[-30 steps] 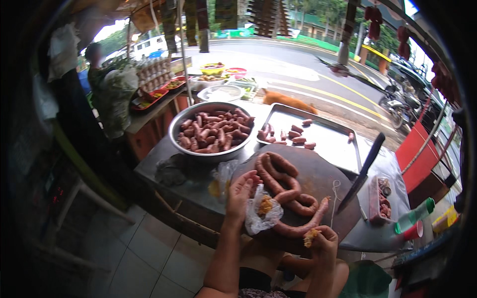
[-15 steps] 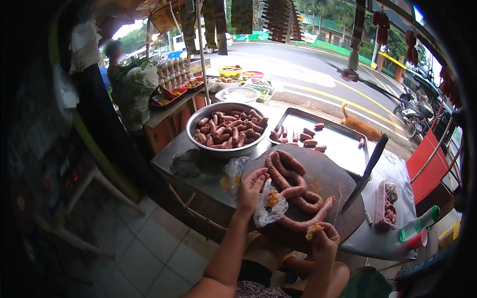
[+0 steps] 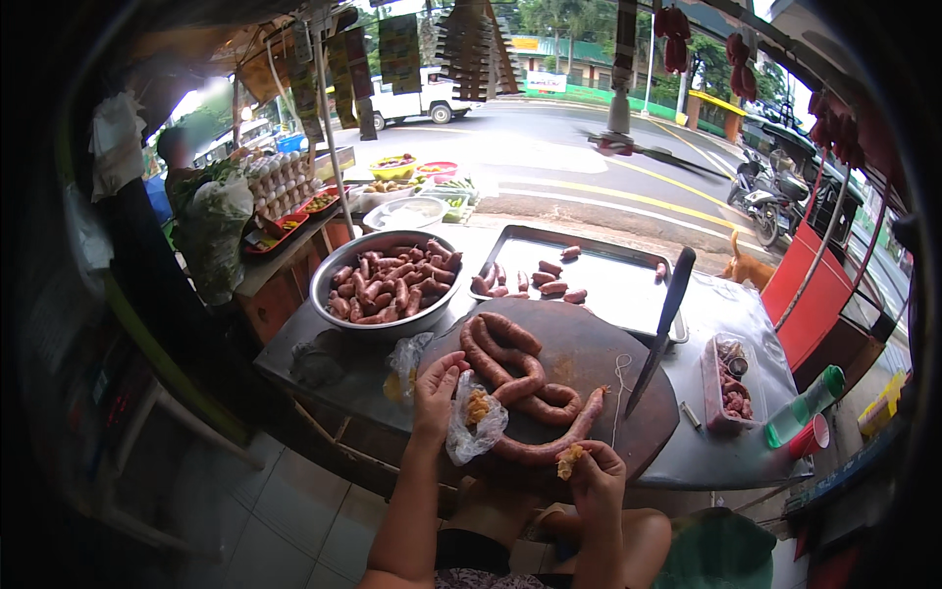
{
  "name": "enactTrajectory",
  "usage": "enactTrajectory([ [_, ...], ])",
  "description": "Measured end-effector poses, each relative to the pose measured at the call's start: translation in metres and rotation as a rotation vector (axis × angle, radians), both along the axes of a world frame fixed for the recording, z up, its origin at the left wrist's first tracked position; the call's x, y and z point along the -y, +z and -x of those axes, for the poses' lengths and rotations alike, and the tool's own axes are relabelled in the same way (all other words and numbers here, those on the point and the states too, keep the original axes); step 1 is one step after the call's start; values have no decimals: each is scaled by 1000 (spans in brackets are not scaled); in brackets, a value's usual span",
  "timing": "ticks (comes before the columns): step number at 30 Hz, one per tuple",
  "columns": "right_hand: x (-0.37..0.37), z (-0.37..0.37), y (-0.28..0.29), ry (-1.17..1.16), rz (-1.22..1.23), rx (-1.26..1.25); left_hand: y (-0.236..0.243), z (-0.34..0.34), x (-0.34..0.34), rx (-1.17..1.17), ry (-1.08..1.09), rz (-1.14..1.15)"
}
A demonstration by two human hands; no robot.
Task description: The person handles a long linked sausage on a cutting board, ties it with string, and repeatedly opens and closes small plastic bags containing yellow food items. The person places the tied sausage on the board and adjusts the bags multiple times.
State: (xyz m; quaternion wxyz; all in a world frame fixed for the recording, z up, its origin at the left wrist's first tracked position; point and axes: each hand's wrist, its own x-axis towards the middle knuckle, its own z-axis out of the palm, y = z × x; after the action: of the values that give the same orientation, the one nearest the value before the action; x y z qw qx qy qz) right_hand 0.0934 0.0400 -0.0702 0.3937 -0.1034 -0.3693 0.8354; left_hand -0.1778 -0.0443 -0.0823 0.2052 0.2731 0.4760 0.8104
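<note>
My left hand (image 3: 437, 388) grips a crumpled clear plastic bag (image 3: 463, 437) with golden-brown food (image 3: 478, 407) inside, at the left of a dark round board (image 3: 643, 417). My right hand (image 3: 599, 466) pinches a ragged yellowish piece of food (image 3: 571, 457) over the board's front edge. Long coiled sausage (image 3: 556, 402) lies on the board, along with loose pale string (image 3: 620, 376). A large black-handled knife (image 3: 659, 332) leans diagonally on the board's right side. Behind are a metal bowl (image 3: 318, 285) heaped with short linked sausages and a shallow tray (image 3: 623, 309) holding a few more.
The metal table (image 3: 711, 456) also bears a plastic container (image 3: 734, 398), green bottle (image 3: 795, 412), red cup (image 3: 809, 438) and another crumpled bag (image 3: 404, 365). At left, a person (image 3: 173, 147) is near egg trays (image 3: 280, 182). A dog (image 3: 748, 265), motorcycle (image 3: 770, 196) and fan (image 3: 623, 142) are beyond.
The camera's view has shifted. The orange-brown dog has moved rightward, from behind the tray toward the red board. A white vehicle shows farther along the road. Both hands keep nearly the same hold.
</note>
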Motion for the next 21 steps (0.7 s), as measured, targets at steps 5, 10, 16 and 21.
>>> enactTrajectory([
  [5,1,0,0,-15,5,1,3,-4,3,30,8,28],
  [10,1,3,-2,-72,29,18,0,-1,1,25,9,45],
  [16,-2,3,-6,-102,-15,20,1,-3,1,-52,26,45],
  [21,-2,2,-7,-101,-45,22,0,-4,1,-45,20,43],
])
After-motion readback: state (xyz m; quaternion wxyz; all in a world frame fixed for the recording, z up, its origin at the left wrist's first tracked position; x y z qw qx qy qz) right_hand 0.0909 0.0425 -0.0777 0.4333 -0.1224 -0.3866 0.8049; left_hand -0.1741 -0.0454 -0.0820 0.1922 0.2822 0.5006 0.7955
